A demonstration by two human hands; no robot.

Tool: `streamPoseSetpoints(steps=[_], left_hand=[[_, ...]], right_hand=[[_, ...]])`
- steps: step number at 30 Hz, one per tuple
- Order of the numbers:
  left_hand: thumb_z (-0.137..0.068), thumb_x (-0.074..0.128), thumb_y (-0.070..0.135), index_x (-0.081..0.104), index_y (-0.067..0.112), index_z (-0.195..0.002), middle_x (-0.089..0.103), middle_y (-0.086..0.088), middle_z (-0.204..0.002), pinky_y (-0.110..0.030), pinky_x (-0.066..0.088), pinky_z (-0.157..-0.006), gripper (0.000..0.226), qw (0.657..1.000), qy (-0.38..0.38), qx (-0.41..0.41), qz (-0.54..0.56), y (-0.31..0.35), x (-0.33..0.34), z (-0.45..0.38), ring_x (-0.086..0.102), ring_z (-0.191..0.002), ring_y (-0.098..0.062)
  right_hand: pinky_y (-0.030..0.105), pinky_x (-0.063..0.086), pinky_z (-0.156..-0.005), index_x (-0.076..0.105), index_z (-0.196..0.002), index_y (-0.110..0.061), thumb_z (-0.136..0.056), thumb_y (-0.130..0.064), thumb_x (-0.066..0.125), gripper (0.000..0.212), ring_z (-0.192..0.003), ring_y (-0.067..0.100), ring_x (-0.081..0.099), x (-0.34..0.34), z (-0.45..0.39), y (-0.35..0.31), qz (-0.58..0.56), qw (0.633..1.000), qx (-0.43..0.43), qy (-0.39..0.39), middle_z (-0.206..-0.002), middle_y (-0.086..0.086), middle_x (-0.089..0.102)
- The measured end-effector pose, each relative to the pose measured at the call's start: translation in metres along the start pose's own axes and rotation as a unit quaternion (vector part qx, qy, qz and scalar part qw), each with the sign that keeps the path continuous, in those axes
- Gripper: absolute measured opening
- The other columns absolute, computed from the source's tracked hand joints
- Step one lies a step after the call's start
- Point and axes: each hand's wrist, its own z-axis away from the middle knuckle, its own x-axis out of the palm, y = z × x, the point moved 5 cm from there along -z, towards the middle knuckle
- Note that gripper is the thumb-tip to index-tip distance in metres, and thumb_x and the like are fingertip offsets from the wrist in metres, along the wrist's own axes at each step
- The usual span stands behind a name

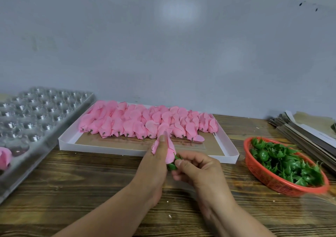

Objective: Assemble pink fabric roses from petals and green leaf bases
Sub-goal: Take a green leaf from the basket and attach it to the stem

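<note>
My left hand point(156, 161) grips a pink fabric rose bud point(171, 152) in front of the white tray, thumb lying along its petals. Just below the bud, my right hand point(196, 169) pinches a green leaf base point(172, 165) against the bud's bottom end. The white cardboard tray point(67, 144) holds several rows of pink petal buds point(138, 122) with short dark stems. An orange basket point(272, 181) at the right is filled with green leaf bases point(283, 160).
A clear plastic blister tray point(38, 113) with round cups lies at the left, one finished pink rose point(4, 157) in a near cup. Flat cardboard sheets point(305, 129) are stacked at the far right. The wooden table point(91, 185) meets a grey wall behind.
</note>
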Motion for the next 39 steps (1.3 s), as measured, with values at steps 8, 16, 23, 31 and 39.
streamPoseSetpoints(steps=[8,16,23,31,39], left_hand=[[-0.098,0.043,0.042,0.062,0.027,-0.098,0.065,0.019,-0.058,-0.008,0.041,-0.043,0.024,0.998,0.029,0.031,-0.039,-0.004,-0.002,-0.002,0.056,-0.049,0.008],[-0.099,0.047,0.038,0.064,0.013,-0.102,0.052,0.004,-0.04,-0.017,0.036,-0.034,0.031,0.996,0.072,-0.042,0.006,0.0,-0.003,0.0,0.051,-0.036,-0.006],[-0.092,0.051,0.05,0.067,0.043,-0.081,0.06,0.016,-0.05,-0.012,0.04,-0.041,0.022,0.999,0.025,-0.02,0.016,0.005,0.0,0.004,0.054,-0.044,0.005],[-0.1,0.046,0.031,0.062,0.058,-0.052,0.066,0.01,-0.064,-0.019,0.042,-0.054,0.058,0.999,0.027,0.016,-0.021,0.008,0.0,0.005,0.057,-0.052,0.002],[-0.095,0.046,0.037,0.059,0.02,-0.103,0.062,-0.006,-0.103,-0.026,0.045,-0.072,0.023,0.969,0.067,0.161,-0.172,0.024,0.001,0.011,0.058,-0.093,-0.019]], right_hand=[[0.018,0.051,-0.05,0.072,-0.068,-0.008,-0.075,0.018,0.061,0.029,-0.05,0.01,0.062,-0.005,-0.002,-0.002,-0.018,0.998,-0.022,0.047,-0.059,0.005,0.066],[0.022,0.052,-0.049,0.066,-0.072,0.001,-0.073,0.016,0.063,0.016,-0.05,0.02,0.064,-0.002,0.0,0.009,-0.073,0.996,0.009,0.059,-0.061,0.013,0.067],[0.021,0.055,-0.062,0.073,-0.074,-0.009,-0.075,0.016,0.063,0.027,-0.063,0.015,0.064,-0.005,-0.003,0.007,0.015,0.998,-0.023,0.063,-0.068,0.009,0.071],[0.017,0.05,-0.059,0.072,-0.077,-0.018,-0.078,0.015,0.062,0.034,-0.056,0.009,0.059,-0.004,-0.004,-0.005,0.135,0.986,-0.092,0.035,-0.063,-0.001,0.063],[0.031,0.052,-0.072,0.074,-0.08,-0.014,-0.077,0.015,0.062,0.032,-0.068,0.022,0.059,-0.003,-0.003,0.002,0.086,0.992,-0.08,0.046,-0.07,0.005,0.068]])
